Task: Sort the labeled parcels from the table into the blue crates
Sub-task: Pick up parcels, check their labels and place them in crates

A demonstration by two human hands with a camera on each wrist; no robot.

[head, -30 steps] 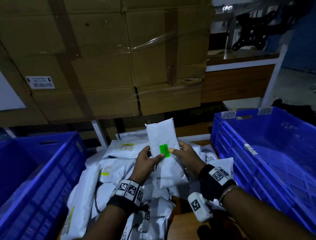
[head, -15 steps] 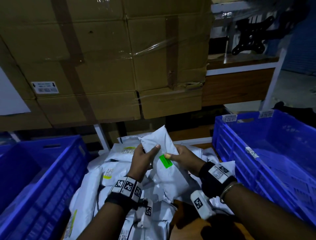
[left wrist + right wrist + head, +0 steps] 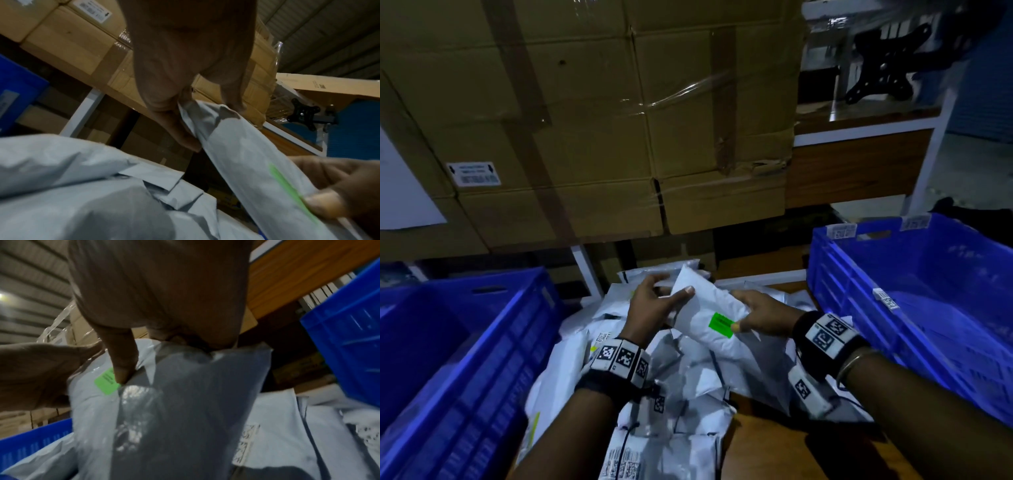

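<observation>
Both hands hold a white parcel (image 3: 709, 308) with a green label (image 3: 720, 323) above the pile of white parcels (image 3: 688, 377) on the table. My left hand (image 3: 654, 305) grips its far upper end, thumb on top; the left wrist view shows the fingers (image 3: 176, 129) curled round that end of the parcel (image 3: 242, 155). My right hand (image 3: 760, 315) pinches the near edge beside the label, its thumb (image 3: 121, 368) pressing next to the green label (image 3: 106, 381). A blue crate (image 3: 448, 359) stands at the left, another blue crate (image 3: 928, 308) at the right.
Stacked cardboard boxes (image 3: 585, 120) fill the shelf behind the pile. A wooden table top (image 3: 774, 445) shows near me. A white shelf frame with a black metal bracket (image 3: 883, 65) is at the back right.
The parcel has tipped from upright to slanted, its top leaning left and away. My left hand slid up to its far end; the right hand shifted right along the edge by the label.
</observation>
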